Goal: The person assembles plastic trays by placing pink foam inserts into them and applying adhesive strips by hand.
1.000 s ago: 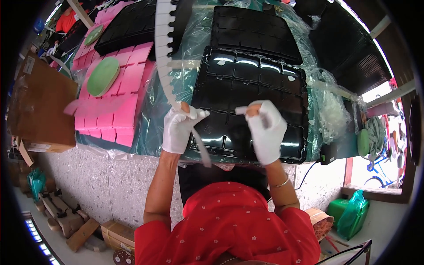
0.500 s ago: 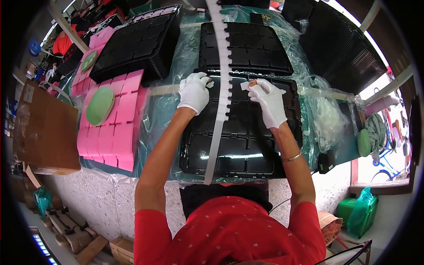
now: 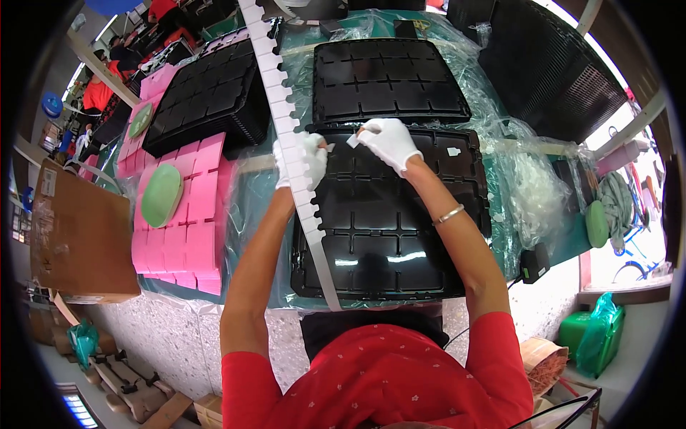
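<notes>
A shiny black compartmented tray [image 3: 386, 247] lies in front of me. My right hand [image 3: 391, 145], in a white glove, is closed over its far part, pinching a small white label [image 3: 353, 141]. My left hand [image 3: 311, 163], gloved too, is at the tray's far left corner; its fingers are closed on another small white piece [image 3: 329, 147]. A long white strip with a notched edge [image 3: 289, 132] crosses in front of my left hand and covers part of it; whether they touch I cannot tell. One white label [image 3: 454, 151] sits on the tray's far right part.
Beyond lies a second black tray [image 3: 386, 82]. Stacked black trays [image 3: 207, 100] stand far left, near pink sheets [image 3: 193, 207] bearing a green dish [image 3: 162, 195]. Clear plastic [image 3: 532, 186] and a tall black stack [image 3: 547, 68] are at right. A cardboard box [image 3: 78, 229] stands left.
My right hand has moved left with a label, and a label now shows on the tray's far right. The strip has shifted left across my left hand.
</notes>
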Demonstrator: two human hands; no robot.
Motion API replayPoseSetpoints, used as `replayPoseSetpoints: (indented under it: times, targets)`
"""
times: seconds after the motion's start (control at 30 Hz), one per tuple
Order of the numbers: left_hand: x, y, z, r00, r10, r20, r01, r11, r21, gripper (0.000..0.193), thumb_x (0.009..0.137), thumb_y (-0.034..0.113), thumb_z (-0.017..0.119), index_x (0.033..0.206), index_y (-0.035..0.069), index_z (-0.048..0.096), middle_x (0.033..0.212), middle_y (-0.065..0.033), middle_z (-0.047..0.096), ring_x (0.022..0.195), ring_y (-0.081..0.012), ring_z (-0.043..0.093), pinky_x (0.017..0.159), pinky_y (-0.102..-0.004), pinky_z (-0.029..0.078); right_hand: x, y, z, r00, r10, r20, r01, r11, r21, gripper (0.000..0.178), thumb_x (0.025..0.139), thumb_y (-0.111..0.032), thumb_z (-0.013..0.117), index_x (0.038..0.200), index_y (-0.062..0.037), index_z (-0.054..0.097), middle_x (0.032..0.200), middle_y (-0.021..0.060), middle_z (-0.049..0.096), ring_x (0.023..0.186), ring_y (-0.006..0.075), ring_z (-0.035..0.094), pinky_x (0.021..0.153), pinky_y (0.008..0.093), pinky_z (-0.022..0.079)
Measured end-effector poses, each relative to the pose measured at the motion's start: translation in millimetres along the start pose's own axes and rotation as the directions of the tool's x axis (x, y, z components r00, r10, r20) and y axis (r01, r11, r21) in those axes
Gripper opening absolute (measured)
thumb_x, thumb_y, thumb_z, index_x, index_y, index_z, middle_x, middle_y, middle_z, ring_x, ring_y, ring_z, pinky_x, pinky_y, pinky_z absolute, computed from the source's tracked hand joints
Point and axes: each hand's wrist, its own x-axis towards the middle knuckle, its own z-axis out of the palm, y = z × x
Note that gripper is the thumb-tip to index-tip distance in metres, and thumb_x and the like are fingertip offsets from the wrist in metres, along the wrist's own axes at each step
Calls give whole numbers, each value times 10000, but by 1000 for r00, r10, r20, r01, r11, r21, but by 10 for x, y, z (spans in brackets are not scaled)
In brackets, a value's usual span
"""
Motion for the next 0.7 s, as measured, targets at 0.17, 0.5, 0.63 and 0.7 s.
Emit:
replayPoseSetpoints:
  times: [0.17,0.5,0.63,0.7]
  targets:
    - [-312,-268,-41,824,-567,13,495,707,-506,90,758,158,617,724,98,674,678,-114,655,697,-331,641,698,-455,486,107,-55,195,995,53,90,-32,975,-222,227,779,-265,629,902,-130,764,898,133,719,855,322,684,782,369,534]
    - [-830,-420,-312,920,-390,-22,390,921,-6,185,813,263,664,840,84,703,827,-156,660,825,-345,631,767,-438,475,55,-277,445,991,73,114,-6,865,-503,174,835,-253,624,917,-144,731,988,151,708,954,343,673,832,420,532]
    - [-920,-207,-588,740,-578,-344,446,805,-391,77,841,101,618,827,26,627,878,-152,634,855,-302,625,814,-377,485,40,-383,426,991,79,103,-7,826,-563,184,829,-260,663,954,-128,692,987,138,707,949,339,674,823,419,530]
    - [-973,26,-810,631,-626,-458,420,772,-477,20,840,27,598,833,9,598,916,-153,628,872,-289,620,825,-360,486,52,-400,393,992,85,96,-12,804,-594,204,823,-272,676,962,-123,689,985,136,707,944,338,674,824,416,530]
